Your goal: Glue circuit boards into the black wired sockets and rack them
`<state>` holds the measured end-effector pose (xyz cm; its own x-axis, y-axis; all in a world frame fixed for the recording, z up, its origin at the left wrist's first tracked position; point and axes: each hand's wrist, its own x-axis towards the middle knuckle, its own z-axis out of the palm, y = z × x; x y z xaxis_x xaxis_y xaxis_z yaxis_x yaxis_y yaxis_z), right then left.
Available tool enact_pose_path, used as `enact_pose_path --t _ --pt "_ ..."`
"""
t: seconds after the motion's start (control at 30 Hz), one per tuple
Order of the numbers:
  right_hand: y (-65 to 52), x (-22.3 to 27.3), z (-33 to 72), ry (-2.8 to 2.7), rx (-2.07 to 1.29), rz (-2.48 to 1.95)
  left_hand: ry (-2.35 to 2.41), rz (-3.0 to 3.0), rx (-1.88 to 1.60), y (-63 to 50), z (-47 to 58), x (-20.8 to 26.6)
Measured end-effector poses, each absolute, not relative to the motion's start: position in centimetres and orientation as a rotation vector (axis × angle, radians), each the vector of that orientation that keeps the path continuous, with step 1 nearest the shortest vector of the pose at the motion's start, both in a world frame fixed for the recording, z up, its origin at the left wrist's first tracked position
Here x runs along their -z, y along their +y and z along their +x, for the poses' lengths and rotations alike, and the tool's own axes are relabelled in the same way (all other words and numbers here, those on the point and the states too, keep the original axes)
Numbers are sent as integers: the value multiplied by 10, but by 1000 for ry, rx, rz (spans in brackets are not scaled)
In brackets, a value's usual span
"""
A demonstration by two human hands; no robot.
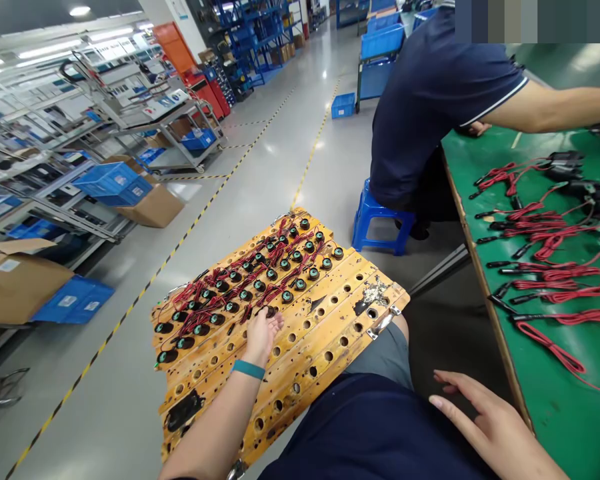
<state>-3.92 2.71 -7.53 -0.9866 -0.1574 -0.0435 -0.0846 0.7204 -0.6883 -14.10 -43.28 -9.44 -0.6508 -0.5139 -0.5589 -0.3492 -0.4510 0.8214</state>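
Our left hand (pixel 263 331) resting by wired parts (pixel 301 285) on board (pixel 325 333), grip unclear, right hand (pixel 485 417) hanging wide near desk's left edge (pixel 513 363), stool (pixel 375 207) beyond

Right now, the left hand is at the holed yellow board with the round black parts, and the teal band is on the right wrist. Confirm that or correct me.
Wrong wrist: the head view shows the teal band at the wrist of the left hand, not the right hand. The left hand is indeed at the holed yellow board with the round black parts.
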Motion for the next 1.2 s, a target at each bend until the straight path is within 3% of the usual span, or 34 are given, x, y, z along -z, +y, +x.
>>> enact_pose_path --t 0.93,1.2 --pt "31 82 -41 2820 1062 -263 -1867 1199 2298 -458 -124 74" --pt "32 83 -42 2809 1044 -251 -1862 1009 2152 -463 -106 77"
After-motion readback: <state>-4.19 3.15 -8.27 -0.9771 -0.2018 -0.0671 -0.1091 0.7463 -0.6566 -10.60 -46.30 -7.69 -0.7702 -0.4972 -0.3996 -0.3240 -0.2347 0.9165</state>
